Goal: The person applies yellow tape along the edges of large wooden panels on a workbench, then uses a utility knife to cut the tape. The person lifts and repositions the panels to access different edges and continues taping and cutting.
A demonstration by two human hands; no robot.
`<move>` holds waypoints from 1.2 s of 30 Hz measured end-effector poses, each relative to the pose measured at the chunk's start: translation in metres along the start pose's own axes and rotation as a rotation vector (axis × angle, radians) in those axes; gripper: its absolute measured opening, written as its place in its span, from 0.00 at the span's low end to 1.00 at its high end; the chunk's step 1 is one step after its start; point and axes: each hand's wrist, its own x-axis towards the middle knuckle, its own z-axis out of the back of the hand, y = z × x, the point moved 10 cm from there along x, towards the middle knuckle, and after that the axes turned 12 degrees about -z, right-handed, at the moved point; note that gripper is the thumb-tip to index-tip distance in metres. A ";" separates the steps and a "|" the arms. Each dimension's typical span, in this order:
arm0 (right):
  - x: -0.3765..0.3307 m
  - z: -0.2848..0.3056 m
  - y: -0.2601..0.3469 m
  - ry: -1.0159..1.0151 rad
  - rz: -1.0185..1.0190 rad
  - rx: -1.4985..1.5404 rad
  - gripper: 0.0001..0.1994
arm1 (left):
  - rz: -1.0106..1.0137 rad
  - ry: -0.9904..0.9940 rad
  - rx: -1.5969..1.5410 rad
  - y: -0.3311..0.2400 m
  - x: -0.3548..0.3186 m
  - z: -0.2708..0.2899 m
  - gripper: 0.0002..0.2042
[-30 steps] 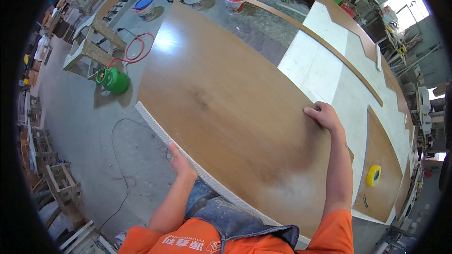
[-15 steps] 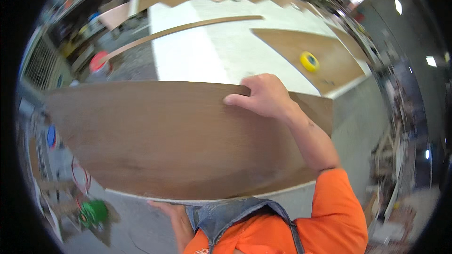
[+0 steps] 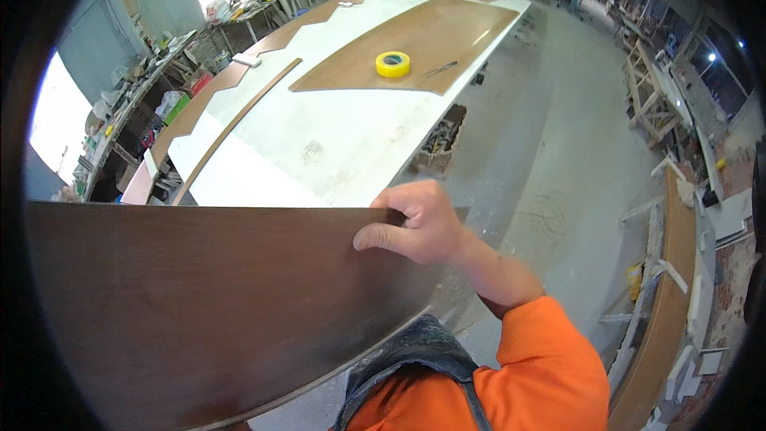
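Workshop clutter rings my view: a long white worktable (image 3: 335, 144) runs from the centre toward twelve o'clock, with grey concrete floor (image 3: 550, 136) on its three o'clock side. On the table lies a brown veneer sheet (image 3: 415, 40), and on that sheet sits a yellow tape roll (image 3: 392, 64) with a thin dark tool just beside it at three o'clock. A narrow curved wood strip (image 3: 239, 124) lies along the table's nine o'clock side.

Filling the picture from nine to six o'clock is the dark brown panel (image 3: 207, 303), a large thin sheet with a straight upper edge and a long curved lower edge, its face smooth and faintly glossy. It is raised between me and the table, covering the table's near end.

My right hand (image 3: 419, 231) clamps the panel's top edge near its right end, fingers curled over the front face, thumb behind and out of sight. My left hand is nowhere visible; the panel blocks where it would be. The panel's left end fades into the dark lens rim, so I cannot tell where it stops. My orange sleeve (image 3: 542, 367) enters at five o'clock.
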 end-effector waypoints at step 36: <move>-0.238 -0.304 -0.247 -0.269 -1.285 1.552 0.29 | -0.417 1.717 0.720 0.177 -0.093 -0.468 0.37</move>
